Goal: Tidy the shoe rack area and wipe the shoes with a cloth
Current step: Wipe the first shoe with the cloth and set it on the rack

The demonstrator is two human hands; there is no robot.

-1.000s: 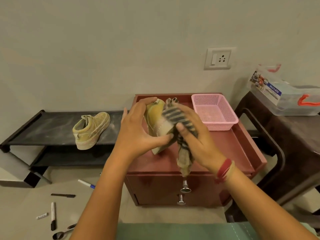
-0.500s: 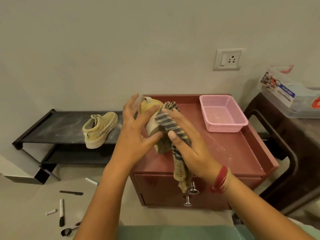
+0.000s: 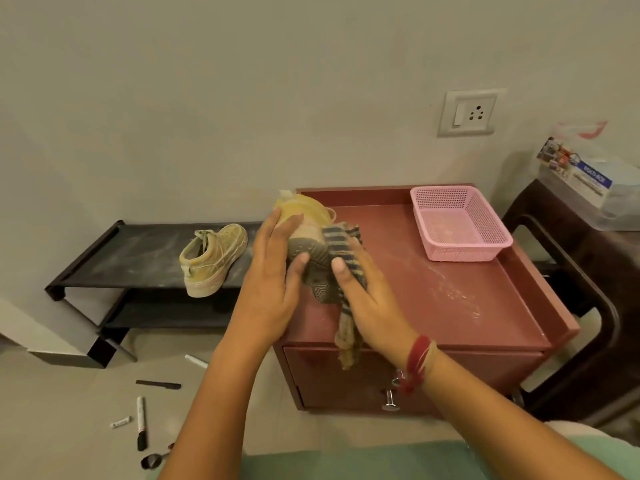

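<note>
Fingers of your left hand [image 3: 273, 285] curl round the yellow shoe [image 3: 304, 230], thumb laid on its grey sole. You hold it lifted above the near-left part of the red cabinet [image 3: 450, 306], sole turned toward you. Your right hand [image 3: 367, 299] holds the striped cloth [image 3: 341, 242] against that sole, thumb in front. The other fingers are hidden behind the fabric, so the grip looks like a pinch rather than a flat press. The cloth's loose end hangs down over the cabinet's front edge, above its metal knobs [image 3: 390, 401]. A red thread band [image 3: 417, 362] circles your right wrist.

At the far-right corner of the cabinet's top sits a pink basket [image 3: 460, 249], with pale dusty smears between it and your hands. Left of the cabinet stands the black shoe rack [image 3: 131, 251], and the second shoe [image 3: 213, 261] rests on its dusty top shelf. On the floor to the cabinet's front left lie markers [image 3: 141, 424] and a spoon [image 3: 152, 460]. Right of the cabinet, a dark table [image 3: 561, 230] bears a clear plastic box [image 3: 595, 188]. A wall socket [image 3: 467, 112] sits above the cabinet.
</note>
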